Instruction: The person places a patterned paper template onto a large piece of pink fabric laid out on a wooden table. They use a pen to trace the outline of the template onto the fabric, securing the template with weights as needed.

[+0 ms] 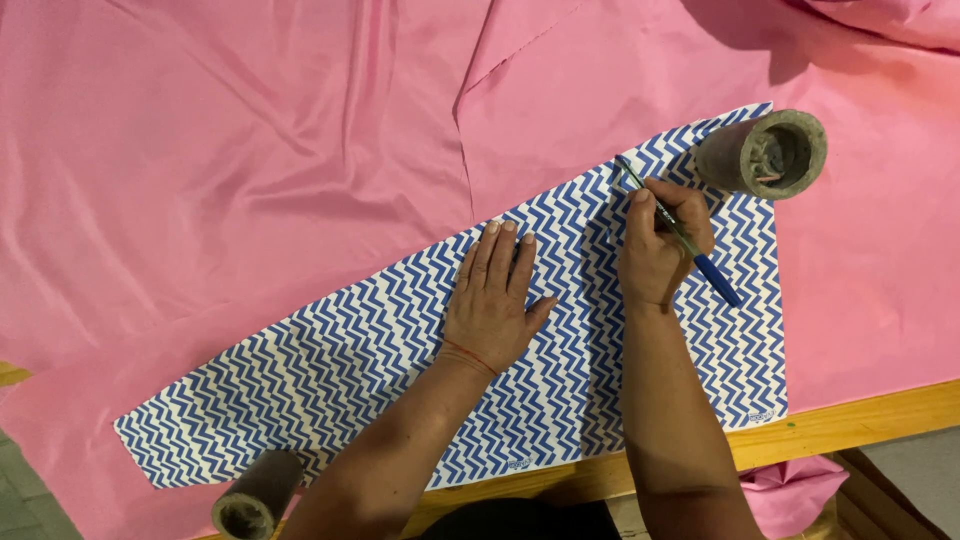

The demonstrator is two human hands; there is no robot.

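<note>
A long pattern piece with blue and white zigzag stripes [350, 370] lies on pink fabric [250, 150]. My left hand [495, 295] rests flat on the pattern's middle, fingers together and pointing away from me. My right hand [660, 240] grips a green and blue pen [685, 240]. The pen's tip touches the pattern's upper edge, near its right end.
A grey cardboard tube [765, 152] stands on the pattern's top right corner. A second tube [258, 495] sits on its bottom left end. The wooden table edge [860, 415] runs along the bottom right, with more pink cloth [795, 485] hanging below it.
</note>
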